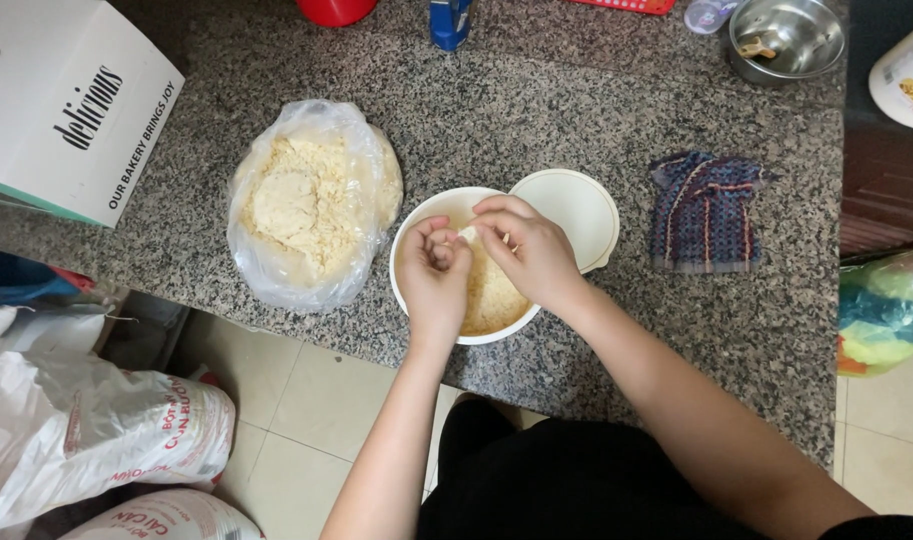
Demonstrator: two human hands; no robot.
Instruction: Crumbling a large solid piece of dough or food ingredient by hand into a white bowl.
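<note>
White bowl (408, 262), pale yellow flour (494, 295), speckled grey counter (616, 120), blue-and-red striped cloth (704, 212)

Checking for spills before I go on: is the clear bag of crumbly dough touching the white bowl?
Apart. The head view shows a strip of bare granite counter between the plastic bag and the white bowl rim, where both hands work.

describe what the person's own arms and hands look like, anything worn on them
Both arms are bare from wrist to elbow, no sleeves in view. The left hand and right hand wear no gloves, and no rings, watch or bracelets show. Dark clothing covers the body below.
</note>
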